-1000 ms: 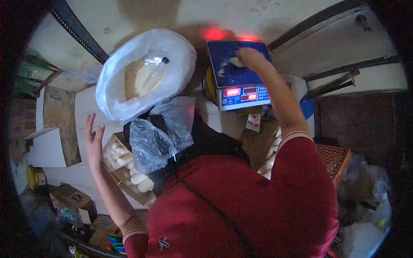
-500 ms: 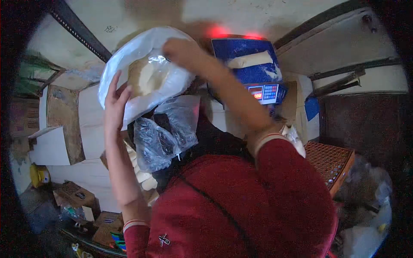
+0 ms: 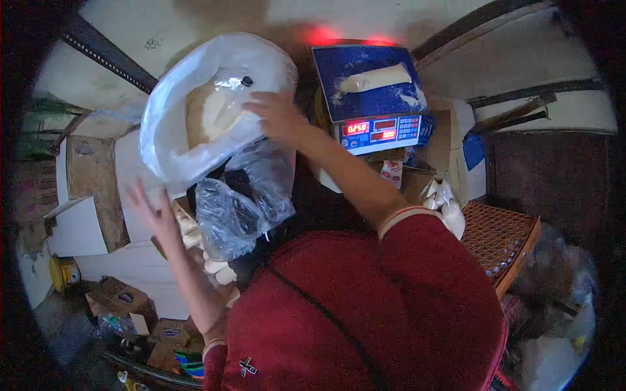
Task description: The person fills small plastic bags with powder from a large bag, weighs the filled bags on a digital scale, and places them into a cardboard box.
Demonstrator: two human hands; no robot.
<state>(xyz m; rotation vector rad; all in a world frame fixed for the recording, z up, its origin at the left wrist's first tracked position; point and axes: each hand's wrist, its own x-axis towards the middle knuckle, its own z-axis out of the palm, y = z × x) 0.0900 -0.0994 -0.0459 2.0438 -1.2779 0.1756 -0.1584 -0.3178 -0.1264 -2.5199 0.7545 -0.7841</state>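
Observation:
A large white plastic sack (image 3: 158, 120) stands rolled open with pale powder (image 3: 201, 111) inside. Within it a shiny clear object with a black end (image 3: 246, 81) rests on the powder; its kind is unclear. My right hand (image 3: 277, 116) is over the sack's right side, just below that black end, its fingers smeared by motion. Fingers spread, my left hand (image 3: 155, 214) is outside the sack at the lower left, holding nothing. On the blue scale (image 3: 336, 73) lies a filled white packet (image 3: 377, 79), and a red display reads 0.250. Clear plastic bags (image 3: 228, 218) hang below the sack.
Filled white packets (image 3: 218, 267) sit in a box by my left forearm, and more packets (image 3: 447, 208) are at the right. An orange perforated crate (image 3: 499, 238) stands beyond my right elbow. Cardboard boxes (image 3: 117, 296) are at the lower left.
My right hand has moved down from the black-ended object, which now shows. My left hand has left the sack's rim and dropped down and left. The scale's displays are now uncovered.

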